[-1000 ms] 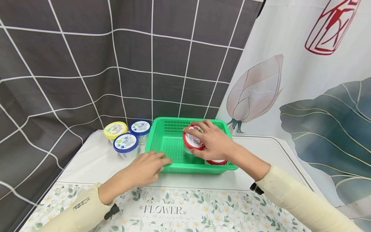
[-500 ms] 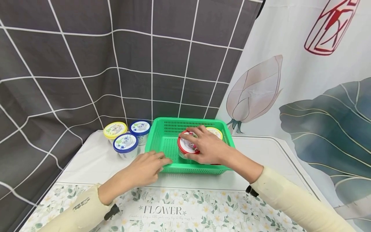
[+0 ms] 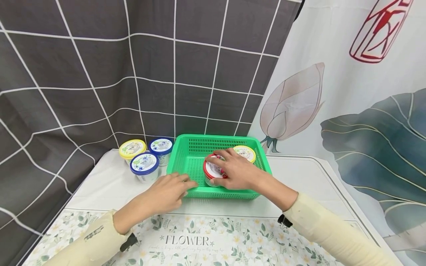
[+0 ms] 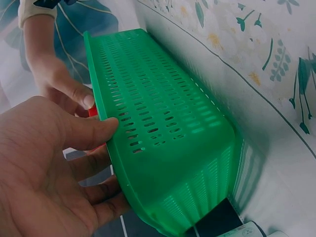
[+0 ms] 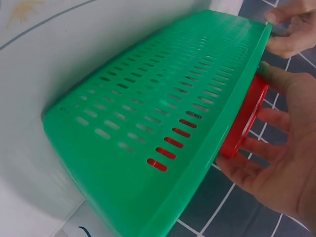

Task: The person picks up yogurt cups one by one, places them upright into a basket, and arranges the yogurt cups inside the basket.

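A green plastic basket point(image 3: 219, 194) with slotted sides stands on the table. My left hand point(image 3: 171, 193) pinches its near rim at the left, thumb on the outer wall and fingers over the inside, as the left wrist view shows. Inside the basket my right hand point(image 3: 237, 170) holds a red-lidded tub point(image 3: 213, 170) by its lid, fingers spread around it. A yellow-lidded tub point(image 3: 247, 151) sits in the basket's back right corner. In the right wrist view, red from a tub's lid point(image 5: 247, 116) shows behind the rim, and more red shows through the slots.
Left of the basket stand a yellow-lidded tub point(image 3: 132, 148) and two blue-lidded tubs point(image 3: 161, 145), grouped close together. A dark grid curtain point(image 3: 199, 74) hangs right behind the table. A flowered cloth point(image 3: 199, 245) covers the table's front part.
My right hand has shifted left and slightly nearer inside the basket with the red-lidded tub, uncovering the yellow-lidded tub at the back right. My left hand stays on the rim.
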Action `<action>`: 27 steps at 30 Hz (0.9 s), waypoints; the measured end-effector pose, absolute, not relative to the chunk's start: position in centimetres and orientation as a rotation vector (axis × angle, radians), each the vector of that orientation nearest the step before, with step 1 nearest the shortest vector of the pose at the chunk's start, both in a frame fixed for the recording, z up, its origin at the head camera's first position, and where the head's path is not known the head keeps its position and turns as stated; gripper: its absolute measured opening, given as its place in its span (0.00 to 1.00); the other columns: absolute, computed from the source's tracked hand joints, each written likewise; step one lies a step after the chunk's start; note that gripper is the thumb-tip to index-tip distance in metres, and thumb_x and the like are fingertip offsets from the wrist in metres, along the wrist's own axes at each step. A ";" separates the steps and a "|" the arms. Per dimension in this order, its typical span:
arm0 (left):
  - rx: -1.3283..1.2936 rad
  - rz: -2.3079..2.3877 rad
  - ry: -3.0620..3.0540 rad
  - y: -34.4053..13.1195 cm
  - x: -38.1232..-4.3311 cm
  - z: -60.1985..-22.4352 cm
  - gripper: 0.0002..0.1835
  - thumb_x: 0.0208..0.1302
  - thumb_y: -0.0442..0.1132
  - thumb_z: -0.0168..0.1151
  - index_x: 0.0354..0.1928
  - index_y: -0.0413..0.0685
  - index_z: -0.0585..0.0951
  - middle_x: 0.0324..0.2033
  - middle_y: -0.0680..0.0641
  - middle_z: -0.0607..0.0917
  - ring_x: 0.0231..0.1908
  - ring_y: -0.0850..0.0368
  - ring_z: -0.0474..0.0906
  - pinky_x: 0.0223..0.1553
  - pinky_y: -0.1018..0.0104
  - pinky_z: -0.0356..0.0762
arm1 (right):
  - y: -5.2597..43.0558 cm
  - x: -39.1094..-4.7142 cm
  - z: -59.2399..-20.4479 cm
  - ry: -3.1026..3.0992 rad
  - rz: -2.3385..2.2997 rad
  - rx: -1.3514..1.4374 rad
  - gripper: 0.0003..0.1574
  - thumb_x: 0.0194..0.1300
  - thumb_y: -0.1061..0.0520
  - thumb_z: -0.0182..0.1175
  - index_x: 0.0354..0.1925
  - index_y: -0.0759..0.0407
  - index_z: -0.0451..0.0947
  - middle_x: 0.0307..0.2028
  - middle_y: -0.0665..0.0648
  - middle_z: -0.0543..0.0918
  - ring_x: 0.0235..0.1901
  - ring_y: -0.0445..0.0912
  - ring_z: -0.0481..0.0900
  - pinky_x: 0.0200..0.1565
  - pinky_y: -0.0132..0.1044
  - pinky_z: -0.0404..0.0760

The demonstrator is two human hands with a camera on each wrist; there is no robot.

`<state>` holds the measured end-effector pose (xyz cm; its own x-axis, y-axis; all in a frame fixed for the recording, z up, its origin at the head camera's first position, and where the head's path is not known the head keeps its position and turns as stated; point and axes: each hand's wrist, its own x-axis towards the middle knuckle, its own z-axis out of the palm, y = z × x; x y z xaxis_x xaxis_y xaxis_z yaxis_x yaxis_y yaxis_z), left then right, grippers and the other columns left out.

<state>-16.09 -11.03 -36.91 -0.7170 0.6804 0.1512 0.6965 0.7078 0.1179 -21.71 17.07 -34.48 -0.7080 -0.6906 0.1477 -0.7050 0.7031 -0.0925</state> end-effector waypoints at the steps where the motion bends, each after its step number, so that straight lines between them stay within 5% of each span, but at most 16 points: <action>1: -1.136 -0.255 -2.814 -11.0 -16.1 -36.9 0.22 0.74 0.31 0.70 0.67 0.52 0.89 0.53 0.47 0.91 0.48 0.48 0.86 0.49 0.50 0.90 | 17.0 -21.7 -34.5 -2.810 0.219 1.151 0.45 0.75 0.33 0.71 0.82 0.44 0.74 0.79 0.60 0.77 0.71 0.59 0.76 0.66 0.59 0.87; 27: -1.132 -0.233 -2.820 -11.0 -16.0 -36.7 0.21 0.74 0.32 0.70 0.66 0.52 0.89 0.53 0.46 0.91 0.46 0.48 0.85 0.45 0.53 0.89 | 16.5 -22.4 -35.8 -2.914 0.180 1.165 0.42 0.77 0.34 0.69 0.81 0.47 0.75 0.77 0.63 0.78 0.72 0.62 0.75 0.72 0.59 0.82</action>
<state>-16.03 -11.03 -36.75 -0.7205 0.6785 0.1434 0.6928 0.7133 0.1061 -22.42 16.47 -35.78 -0.7251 -0.6874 0.0408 -0.6872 0.7186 -0.1071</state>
